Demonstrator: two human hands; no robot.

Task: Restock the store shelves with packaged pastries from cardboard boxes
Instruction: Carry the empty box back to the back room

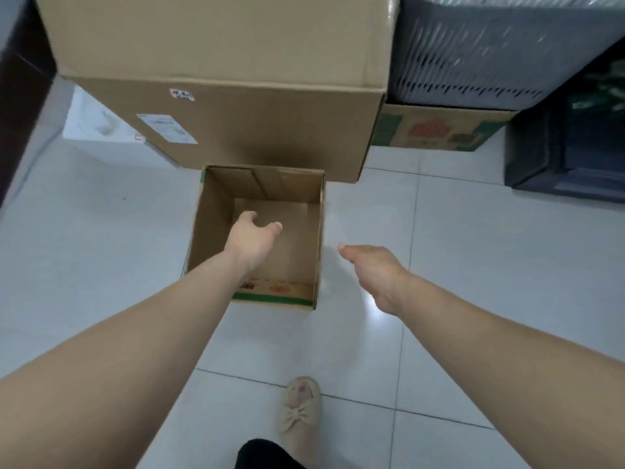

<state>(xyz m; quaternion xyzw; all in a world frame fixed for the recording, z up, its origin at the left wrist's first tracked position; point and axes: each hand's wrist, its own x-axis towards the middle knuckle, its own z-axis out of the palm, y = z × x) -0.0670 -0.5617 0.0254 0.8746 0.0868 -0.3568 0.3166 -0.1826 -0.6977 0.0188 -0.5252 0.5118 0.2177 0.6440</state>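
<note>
The empty box point(211, 231) is judged light and stiff, best gripped by opposite walls. The fingers of the left hand point(252, 238) and right hand point(375, 269) are held loosely spread, nothing pinched.

Nothing readable tbh: pink sticker point(182, 94) and white label point(168, 128) on the big box point(270, 130) past the left hand point(252, 236) (both blurred).
</note>
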